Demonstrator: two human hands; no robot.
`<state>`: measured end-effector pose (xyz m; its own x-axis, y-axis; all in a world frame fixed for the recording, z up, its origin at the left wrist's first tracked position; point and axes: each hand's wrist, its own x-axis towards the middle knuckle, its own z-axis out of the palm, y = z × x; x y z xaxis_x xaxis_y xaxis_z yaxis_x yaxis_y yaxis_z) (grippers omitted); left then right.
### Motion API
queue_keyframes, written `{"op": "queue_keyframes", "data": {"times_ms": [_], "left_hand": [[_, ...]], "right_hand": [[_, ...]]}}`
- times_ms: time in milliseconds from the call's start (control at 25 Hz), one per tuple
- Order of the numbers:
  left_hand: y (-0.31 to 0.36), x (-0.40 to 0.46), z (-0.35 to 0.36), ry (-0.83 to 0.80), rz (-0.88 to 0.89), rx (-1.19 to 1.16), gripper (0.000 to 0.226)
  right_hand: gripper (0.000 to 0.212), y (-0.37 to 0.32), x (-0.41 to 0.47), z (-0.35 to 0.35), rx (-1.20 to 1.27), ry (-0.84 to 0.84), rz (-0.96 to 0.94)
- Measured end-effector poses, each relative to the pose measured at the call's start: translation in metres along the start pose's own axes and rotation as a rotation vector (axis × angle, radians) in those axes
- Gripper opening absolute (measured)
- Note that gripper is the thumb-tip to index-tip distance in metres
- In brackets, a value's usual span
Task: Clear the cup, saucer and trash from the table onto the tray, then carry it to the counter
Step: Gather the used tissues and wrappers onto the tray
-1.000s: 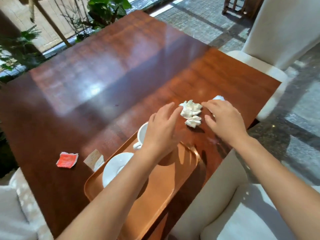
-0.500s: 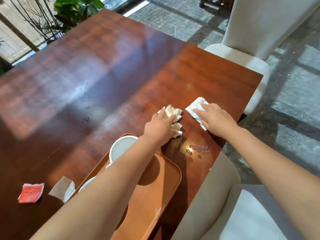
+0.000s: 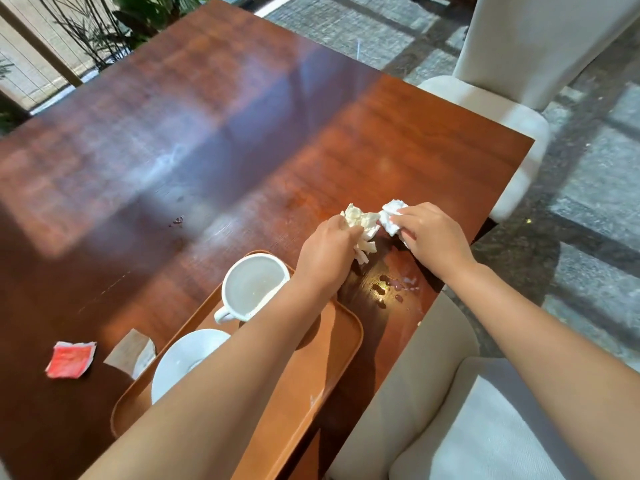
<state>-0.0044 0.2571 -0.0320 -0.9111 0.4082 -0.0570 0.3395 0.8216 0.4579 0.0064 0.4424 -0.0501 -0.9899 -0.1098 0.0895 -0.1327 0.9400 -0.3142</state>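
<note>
A white cup and a white saucer sit on the orange tray near the table's front edge. Just beyond the tray, my left hand is closed around a crumpled white tissue. Right beside it, my right hand grips a second white tissue. The two tissues touch above the wooden table. Left of the tray lie a red wrapper and a torn beige packet.
A small puddle of liquid lies on the table between my forearms. A beige chair back stands against the table's near edge. A white chair stands at the far right, plants at the far left.
Both hands have closed on their tissues. The right hand gathered its flat tissue and brought it left against the other one. The camera moved closer.
</note>
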Motion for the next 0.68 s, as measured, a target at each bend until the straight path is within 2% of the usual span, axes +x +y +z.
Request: {"op": "queue_keyframes", "data": {"times_ms": [40, 120, 240, 320, 400, 480, 680], "left_hand": [[0.005, -0.014, -0.008, 0.062, 0.001, -0.099, 0.023], [0.012, -0.054, -0.020, 0.204, 0.052, -0.139, 0.027], [0.009, -0.132, -0.024, 0.267, -0.064, -0.170, 0.035], [0.002, -0.176, -0.017, 0.233, -0.118, -0.097, 0.047], [-0.004, -0.208, -0.009, 0.129, -0.175, -0.037, 0.056], [-0.010, -0.224, -0.003, 0.071, -0.220, 0.049, 0.057], [-0.023, -0.226, 0.009, 0.096, -0.273, 0.234, 0.053]], "right_hand": [[0.022, -0.006, -0.005, -0.004, 0.021, 0.032, -0.020], [0.024, -0.022, -0.020, -0.014, 0.073, 0.094, -0.054], [0.023, -0.057, -0.050, -0.020, 0.144, 0.091, -0.121], [0.023, -0.081, -0.070, -0.018, 0.172, 0.040, -0.169], [0.023, -0.101, -0.086, -0.013, 0.169, -0.020, -0.206], [0.022, -0.117, -0.094, -0.006, 0.149, -0.063, -0.209], [0.030, -0.145, -0.100, 0.017, 0.017, -0.102, -0.342]]}}
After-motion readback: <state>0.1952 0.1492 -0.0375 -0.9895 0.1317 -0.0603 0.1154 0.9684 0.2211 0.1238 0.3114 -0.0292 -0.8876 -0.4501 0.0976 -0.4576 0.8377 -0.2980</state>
